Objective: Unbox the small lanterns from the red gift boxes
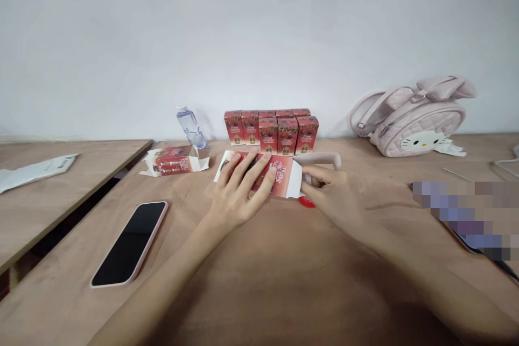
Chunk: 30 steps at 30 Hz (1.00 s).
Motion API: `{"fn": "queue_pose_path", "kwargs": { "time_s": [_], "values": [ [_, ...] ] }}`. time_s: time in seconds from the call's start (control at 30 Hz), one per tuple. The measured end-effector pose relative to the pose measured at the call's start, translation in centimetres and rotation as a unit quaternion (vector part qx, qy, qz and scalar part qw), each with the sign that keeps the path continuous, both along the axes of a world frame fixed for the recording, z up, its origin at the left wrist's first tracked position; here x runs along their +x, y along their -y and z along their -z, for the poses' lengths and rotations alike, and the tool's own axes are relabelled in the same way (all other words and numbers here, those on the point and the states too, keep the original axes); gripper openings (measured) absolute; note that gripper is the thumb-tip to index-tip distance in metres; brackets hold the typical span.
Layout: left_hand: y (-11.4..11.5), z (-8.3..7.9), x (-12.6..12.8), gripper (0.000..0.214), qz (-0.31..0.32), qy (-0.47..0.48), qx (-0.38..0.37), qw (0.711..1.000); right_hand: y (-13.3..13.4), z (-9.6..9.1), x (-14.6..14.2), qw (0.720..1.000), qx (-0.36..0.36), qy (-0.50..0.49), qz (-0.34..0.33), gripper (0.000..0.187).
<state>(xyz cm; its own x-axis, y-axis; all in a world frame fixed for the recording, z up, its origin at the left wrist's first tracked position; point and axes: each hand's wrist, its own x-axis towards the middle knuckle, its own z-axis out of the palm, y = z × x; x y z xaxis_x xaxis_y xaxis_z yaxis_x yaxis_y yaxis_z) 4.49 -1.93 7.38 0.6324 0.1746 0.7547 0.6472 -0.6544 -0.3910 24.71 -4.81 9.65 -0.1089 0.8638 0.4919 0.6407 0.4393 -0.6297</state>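
Half under left hand [235, 194]: logged red box [284, 173] flat on table [259, 265], long axis left-to-right, open end pointing right. Saw left fingers [263, 188] spread across top, right hand [334, 192] curled at that end; couldn't tell if pinching.

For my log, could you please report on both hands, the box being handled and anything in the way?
Left hand spread over red box. Right hand at its flapped end, grip unclear. Upright boxes behind, none visibly blocking.
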Motion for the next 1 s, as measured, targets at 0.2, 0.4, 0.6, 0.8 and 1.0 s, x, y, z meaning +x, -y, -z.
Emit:
{"fn": "queue_pose_path", "kwargs": {
  "time_s": [0.2,0.4,0.6,0.8,1.0],
  "values": [
    [0.3,0.3,0.5,0.040,-0.024,0.004,0.006,1.000,-0.4,-0.6,-0.2,0.991,-0.076,-0.114,-0.015,0.021],
    [0.6,0.0,0.4,0.038,-0.015,0.004,0.003,1.000,-0.8,-0.2,-0.2,0.980,-0.112,-0.161,-0.029,0.017],
    [0.6,0.5,0.7,0.043,-0.024,0.001,-0.028,0.999,-1.5,0.5,-0.2,0.953,-0.203,-0.217,-0.053,0.021],
    [-0.1,-0.1,0.9,0.041,-0.060,-0.044,0.000,0.997,-1.8,0.0,-0.3,0.957,-0.161,-0.242,-0.002,0.020],
    [-0.8,-1.0,-0.1,0.051,-0.076,-0.041,-0.016,0.996,-1.8,-0.7,0.8,0.952,-0.145,-0.269,0.021,0.021]
  ]
}}
